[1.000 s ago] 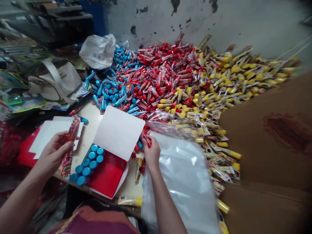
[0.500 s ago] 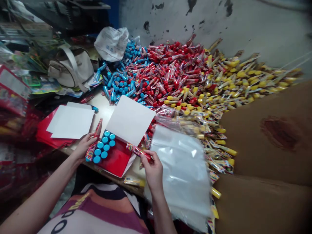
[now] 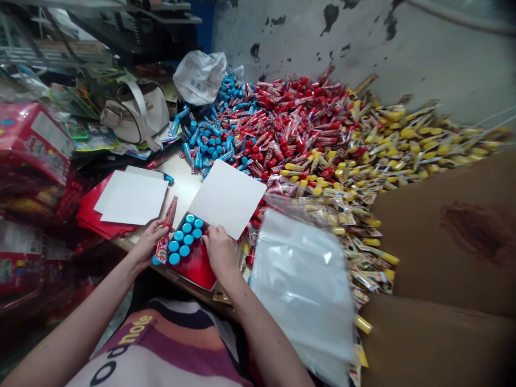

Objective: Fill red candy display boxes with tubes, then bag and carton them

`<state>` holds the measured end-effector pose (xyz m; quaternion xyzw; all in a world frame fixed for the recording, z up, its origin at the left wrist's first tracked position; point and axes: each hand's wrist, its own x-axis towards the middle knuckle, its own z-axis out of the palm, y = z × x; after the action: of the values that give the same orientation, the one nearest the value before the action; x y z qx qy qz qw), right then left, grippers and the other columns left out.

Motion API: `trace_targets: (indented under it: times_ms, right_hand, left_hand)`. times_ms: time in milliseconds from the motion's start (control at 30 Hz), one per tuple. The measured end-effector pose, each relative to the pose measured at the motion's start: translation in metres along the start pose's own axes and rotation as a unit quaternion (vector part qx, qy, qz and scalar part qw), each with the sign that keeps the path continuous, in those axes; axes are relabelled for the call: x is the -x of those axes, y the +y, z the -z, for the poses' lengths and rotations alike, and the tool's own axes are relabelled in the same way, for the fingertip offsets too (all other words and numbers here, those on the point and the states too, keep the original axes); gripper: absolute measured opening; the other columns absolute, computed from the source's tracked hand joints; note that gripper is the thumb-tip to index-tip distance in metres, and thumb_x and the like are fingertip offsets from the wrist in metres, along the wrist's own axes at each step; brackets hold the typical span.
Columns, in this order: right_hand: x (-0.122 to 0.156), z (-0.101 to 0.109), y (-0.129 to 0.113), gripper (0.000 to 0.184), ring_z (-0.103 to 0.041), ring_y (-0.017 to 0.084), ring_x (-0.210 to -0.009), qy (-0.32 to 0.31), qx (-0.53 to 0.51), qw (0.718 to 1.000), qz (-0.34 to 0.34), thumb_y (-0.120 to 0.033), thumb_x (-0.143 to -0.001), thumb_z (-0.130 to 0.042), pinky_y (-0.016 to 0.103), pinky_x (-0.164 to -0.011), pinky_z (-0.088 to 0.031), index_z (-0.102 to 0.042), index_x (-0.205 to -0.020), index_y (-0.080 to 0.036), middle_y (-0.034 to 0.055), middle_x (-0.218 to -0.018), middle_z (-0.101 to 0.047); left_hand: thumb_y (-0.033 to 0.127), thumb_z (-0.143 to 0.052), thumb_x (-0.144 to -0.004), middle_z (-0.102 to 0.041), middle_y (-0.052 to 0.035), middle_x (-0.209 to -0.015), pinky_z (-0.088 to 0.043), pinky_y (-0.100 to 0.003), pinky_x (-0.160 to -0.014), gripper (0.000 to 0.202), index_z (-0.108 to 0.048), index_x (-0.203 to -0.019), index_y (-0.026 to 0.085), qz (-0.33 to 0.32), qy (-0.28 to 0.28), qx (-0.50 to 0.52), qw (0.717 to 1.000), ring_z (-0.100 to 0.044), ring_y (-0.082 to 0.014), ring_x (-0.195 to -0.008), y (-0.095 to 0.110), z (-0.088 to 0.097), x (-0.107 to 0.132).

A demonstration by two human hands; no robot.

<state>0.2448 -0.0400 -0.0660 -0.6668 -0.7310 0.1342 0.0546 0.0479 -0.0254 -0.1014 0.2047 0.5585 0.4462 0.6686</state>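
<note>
An open red box (image 3: 203, 267) with a raised white flap (image 3: 228, 198) stands at the table's front edge. Several blue-capped tubes (image 3: 184, 239) stand in rows in its left part, caps up. Fingers of my left hand (image 3: 148, 246) are closed around a red printed tube (image 3: 163, 242), against the box's left side; a blue end shows below it. My right hand (image 3: 221, 250) reaches over the box with bent fingers, close to the right-hand row of blue caps. Its fingertips, and anything between them, are hidden.
White-and-red flat pieces (image 3: 133, 196) lie left of the box. Clear plastic bags (image 3: 302, 290) lie to the right, before a cardboard box (image 3: 443, 242). Blue, red and yellow tubes (image 3: 298, 123) heap against the wall. A handbag (image 3: 137, 113) sits at the back left.
My right hand has moved left from beside the box to over it. The red-capped tube it held is out of sight. My left hand keeps its hold; the view has shifted slightly.
</note>
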Motion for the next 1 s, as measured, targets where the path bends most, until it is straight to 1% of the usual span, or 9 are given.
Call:
trace_targets:
  times_ms: [133, 300, 533, 633, 700, 767, 833, 900, 1000]
  right_hand:
    - [-0.01, 0.016, -0.02, 0.02, -0.069, 0.02, -0.082, -0.069, 0.08, 0.994, 0.037, -0.008, -0.095, -0.039, 0.027, -0.064, -0.053, -0.057, -0.099, -0.014, 0.0111, -0.095, -0.064]
    - [-0.015, 0.007, -0.025, 0.027, -0.071, 0.022, -0.08, -0.087, 0.099, 0.99, 0.057, -0.002, -0.092, -0.035, 0.029, -0.061, -0.055, -0.059, -0.099, -0.012, 0.0133, -0.094, -0.065]
    - [-0.004, 0.003, -0.003, 0.022, -0.069, 0.019, -0.087, -0.018, -0.007, 0.999, 0.036, -0.024, -0.091, -0.059, 0.028, -0.076, -0.055, -0.06, -0.112, -0.017, 0.0076, -0.099, -0.068]
    - [0.013, 0.023, -0.004, 0.032, -0.064, 0.018, -0.099, 0.12, -0.105, 0.986, 0.054, -0.029, -0.093, -0.057, 0.028, -0.088, -0.052, -0.057, -0.122, -0.019, 0.0081, -0.109, -0.067]
    - [0.024, 0.041, -0.011, 0.035, -0.06, 0.018, -0.107, 0.176, -0.11, 0.972, 0.113, -0.027, -0.095, -0.051, 0.03, -0.094, -0.049, -0.054, -0.13, -0.021, 0.0089, -0.122, -0.062]
    - [0.03, 0.058, -0.016, 0.044, -0.059, 0.019, -0.106, 0.156, -0.078, 0.969, 0.172, -0.022, -0.094, -0.049, 0.032, -0.094, -0.049, -0.047, -0.138, -0.024, 0.0086, -0.125, -0.06]
    - [0.031, 0.065, -0.015, 0.052, -0.06, 0.02, -0.1, 0.103, -0.061, 0.974, 0.193, -0.018, -0.093, -0.049, 0.032, -0.089, -0.051, -0.038, -0.144, -0.024, 0.0086, -0.118, -0.063]
    - [0.032, 0.06, -0.005, 0.058, -0.061, 0.02, -0.094, 0.08, -0.093, 0.978, 0.169, -0.018, -0.091, -0.05, 0.031, -0.083, -0.053, -0.033, -0.146, -0.021, 0.0085, -0.11, -0.064]
    - [0.035, 0.035, 0.018, 0.054, -0.062, 0.019, -0.092, 0.148, -0.188, 0.968, 0.081, -0.028, -0.091, -0.054, 0.031, -0.083, -0.052, -0.038, -0.141, -0.019, 0.0091, -0.111, -0.061]
  left_hand:
    - [0.034, -0.084, -0.057, -0.068, 0.0014, -0.077, -0.049, -0.022, -0.057, 0.055, -0.055, -0.101, 0.019, 0.007, -0.006, -0.018, 1.0, -0.062, -0.0117, -0.059, -0.002, -0.001, -0.001]
    - [0.037, -0.083, -0.057, -0.068, -0.0001, -0.083, -0.048, -0.024, -0.06, 0.059, -0.053, -0.105, 0.019, -0.016, -0.012, -0.013, 1.0, -0.062, -0.0136, -0.064, -0.004, 0.001, -0.003]
    - [0.041, -0.072, -0.072, -0.062, -0.0018, -0.092, -0.045, -0.026, -0.071, 0.045, -0.055, -0.107, 0.019, -0.221, 0.021, -0.149, 0.964, -0.059, -0.016, -0.081, 0.019, 0.006, 0.004]
    - [0.036, -0.061, -0.083, -0.062, -0.0042, -0.099, -0.045, -0.03, -0.077, 0.034, -0.056, -0.112, 0.02, -0.307, -0.008, -0.306, 0.901, -0.057, -0.0184, -0.086, 0.041, -0.003, 0.026]
    - [0.028, -0.056, -0.086, -0.062, -0.0055, -0.101, -0.044, -0.033, -0.082, 0.027, -0.058, -0.112, 0.02, -0.373, -0.062, -0.417, 0.827, -0.056, -0.0207, -0.091, 0.053, -0.017, 0.043]
    - [0.02, -0.052, -0.087, -0.063, -0.0066, -0.103, -0.043, -0.035, -0.085, 0.025, -0.06, -0.111, 0.021, -0.432, -0.142, -0.49, 0.743, -0.055, -0.0218, -0.095, 0.061, -0.034, 0.056]
    - [0.014, -0.049, -0.087, -0.063, -0.0076, -0.106, -0.043, -0.036, -0.087, 0.028, -0.06, -0.112, 0.022, -0.462, -0.213, -0.513, 0.692, -0.054, -0.0219, -0.097, 0.062, -0.049, 0.063]
    - [0.013, -0.049, -0.087, -0.064, -0.0076, -0.106, -0.043, -0.036, -0.087, 0.034, -0.058, -0.118, 0.022, -0.46, -0.238, -0.503, 0.692, -0.055, -0.0214, -0.097, 0.061, -0.057, 0.061]
    - [0.019, -0.054, -0.085, -0.064, -0.0055, -0.1, -0.045, -0.035, -0.085, 0.04, -0.054, -0.125, 0.023, -0.416, -0.179, -0.474, 0.755, -0.058, -0.0204, -0.093, 0.059, -0.052, 0.049]
